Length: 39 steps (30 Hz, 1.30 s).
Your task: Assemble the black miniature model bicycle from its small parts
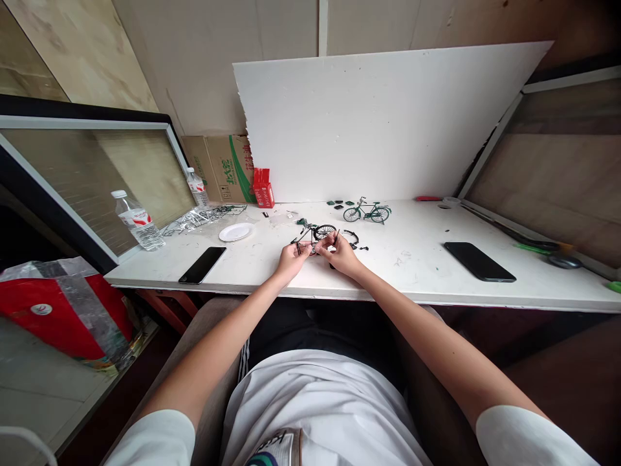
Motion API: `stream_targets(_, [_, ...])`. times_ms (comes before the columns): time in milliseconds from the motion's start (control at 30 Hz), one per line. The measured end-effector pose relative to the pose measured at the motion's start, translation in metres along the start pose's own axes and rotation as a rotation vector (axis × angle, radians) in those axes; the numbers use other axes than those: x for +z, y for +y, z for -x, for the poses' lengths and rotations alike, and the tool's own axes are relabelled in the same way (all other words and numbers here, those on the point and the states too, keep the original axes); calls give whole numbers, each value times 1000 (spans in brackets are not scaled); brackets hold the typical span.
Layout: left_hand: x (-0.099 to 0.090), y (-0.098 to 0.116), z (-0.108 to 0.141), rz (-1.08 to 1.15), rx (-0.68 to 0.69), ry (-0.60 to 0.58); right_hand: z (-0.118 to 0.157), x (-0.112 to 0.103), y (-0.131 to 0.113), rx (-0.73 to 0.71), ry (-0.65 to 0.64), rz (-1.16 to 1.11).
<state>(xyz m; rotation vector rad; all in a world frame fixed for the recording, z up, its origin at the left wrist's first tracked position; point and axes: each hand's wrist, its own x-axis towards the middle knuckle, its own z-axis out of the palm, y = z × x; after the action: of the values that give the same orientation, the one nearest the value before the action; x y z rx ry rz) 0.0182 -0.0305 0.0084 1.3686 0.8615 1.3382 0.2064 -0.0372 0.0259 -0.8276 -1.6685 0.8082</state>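
Both hands meet over a partly built black model bicycle (324, 230) near the middle of the white table. My left hand (292, 260) is closed on the left part of its frame. My right hand (342, 256) pinches with thumb and fingers; a thin dark piece shows at its fingertips, too small to name. Loose black curved parts (351, 237) lie just right of the hands. Behind them stands a green model bicycle (367, 211), upright and whole. Small dark green pieces (341, 203) lie to its left.
A black phone (202, 265) lies at the left, another phone (479, 261) at the right. A white paper plate (236, 232), water bottles (138, 220), plastic wrapping (198, 219) and a red box (263, 188) are on the left. A white board (388, 123) leans behind.
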Motion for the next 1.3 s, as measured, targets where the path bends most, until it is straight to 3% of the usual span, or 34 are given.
stream_targets(400, [0,-7,-3,15,9,-8,5,0,1,-121,80,330])
stream_targets(600, [0,-5,-3,58,-6,0,3,-2,1,-164,179,430])
stream_targets(1000, [1,2,2,102,-12,-9,6,0,-1,-196,64,407])
stream_targets(1300, [1,-1,-1,53,-15,-17,5,0,1,-188,115,413])
